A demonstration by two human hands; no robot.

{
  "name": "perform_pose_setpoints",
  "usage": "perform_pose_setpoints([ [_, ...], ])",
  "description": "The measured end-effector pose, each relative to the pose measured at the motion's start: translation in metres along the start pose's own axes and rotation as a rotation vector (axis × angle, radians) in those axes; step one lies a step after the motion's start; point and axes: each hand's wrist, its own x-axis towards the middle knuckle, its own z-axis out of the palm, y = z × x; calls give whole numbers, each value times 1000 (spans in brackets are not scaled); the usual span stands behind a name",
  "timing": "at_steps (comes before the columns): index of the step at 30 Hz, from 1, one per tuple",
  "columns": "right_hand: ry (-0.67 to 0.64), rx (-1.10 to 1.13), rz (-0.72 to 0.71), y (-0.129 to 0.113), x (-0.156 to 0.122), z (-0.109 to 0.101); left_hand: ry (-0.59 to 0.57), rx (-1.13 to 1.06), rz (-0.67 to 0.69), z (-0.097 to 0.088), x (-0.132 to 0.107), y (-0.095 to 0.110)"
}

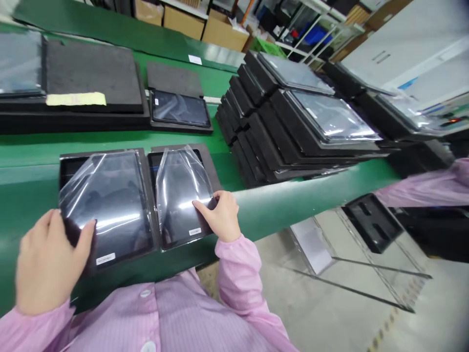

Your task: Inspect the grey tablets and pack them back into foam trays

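Two dark screen panels in clear plastic bags lie side by side in black foam trays on the green bench. My left hand [49, 261] grips the near left corner of the left bagged panel [110, 205], thumb on top. My right hand [220, 215] pinches the right edge of the right bagged panel [179, 195], fingers curled over the rim of its foam tray [210, 164]. Both panels carry a small white label near their front edge.
A tall stack of black foam trays with bagged panels [293, 122] stands to the right. More trays [91, 83] and one bagged panel [179, 110] lie behind. Cardboard boxes [220, 32] line the back. Another person's pink sleeve [425, 188] reaches in at right. A wire rack [366, 244] sits below.
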Motion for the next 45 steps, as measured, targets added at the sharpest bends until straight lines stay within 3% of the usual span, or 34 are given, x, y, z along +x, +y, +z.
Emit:
perform_pose_setpoints([
  [3,-40,106,42,2,3,-5,2,-14,-115,-5,8,15],
  [8,-85,313,91,2,0,-5,-42,-270,-194,-10,20,3],
  [11,-153,444,130,-5,1,-9,-25,-559,-341,-15,24,3],
  [16,-243,684,88,-15,10,-37,-253,-1104,-447,-27,30,5],
  [20,-266,835,94,-22,13,-53,-278,-1306,-518,-17,37,-6],
  [24,-410,949,102,-36,4,-39,-279,-1381,-556,-3,45,-16],
  [30,-467,925,31,-55,-18,1,-297,-1403,-622,-2,50,-13],
  [35,-477,816,-75,-77,-21,22,-392,-1555,-647,-6,52,-1],
  [40,-451,593,-223,-105,-17,28,-208,-1383,-546,-9,49,9],
  [42,-399,515,-275,-113,-15,24,-154,-1351,-503,-14,47,13],
  [45,-251,347,-343,-122,-8,9,-38,-1432,-328,-24,48,21],
])
